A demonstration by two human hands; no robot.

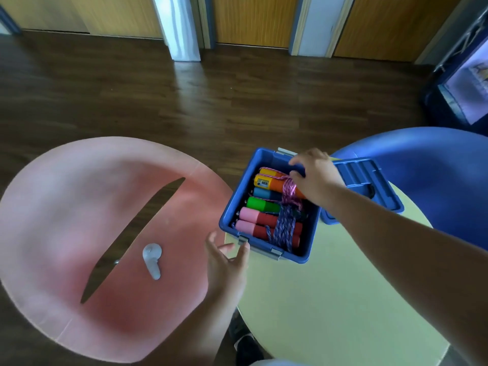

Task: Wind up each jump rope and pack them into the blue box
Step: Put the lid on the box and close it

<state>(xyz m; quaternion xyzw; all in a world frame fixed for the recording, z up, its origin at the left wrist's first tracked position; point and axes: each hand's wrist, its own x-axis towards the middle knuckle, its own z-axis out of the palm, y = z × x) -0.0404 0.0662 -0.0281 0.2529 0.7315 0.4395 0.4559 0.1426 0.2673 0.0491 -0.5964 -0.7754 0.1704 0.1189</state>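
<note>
- Glossy dark plank floor (184, 101) at twelve o'clock.
- Smooth pink moulded plastic chair (66, 207), nine o'clock; round pale-yellow table (330, 299), five.
- Rectangular blue plastic box (232, 207) on the table's eleven o'clock edge holds wound jump ropes (264, 220).
- Right hand (317, 178) curls round the orange-handled rope (274, 183); left hand (224, 265) spread, empty, at the box's seven.

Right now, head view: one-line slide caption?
Right hand holds orange-handled jump rope in blue box; left hand open beside it.

No text can be read: the small label (264, 183) on the yellow-orange handle (276, 184) inside the blue box (231, 206) is too blurred.
</note>
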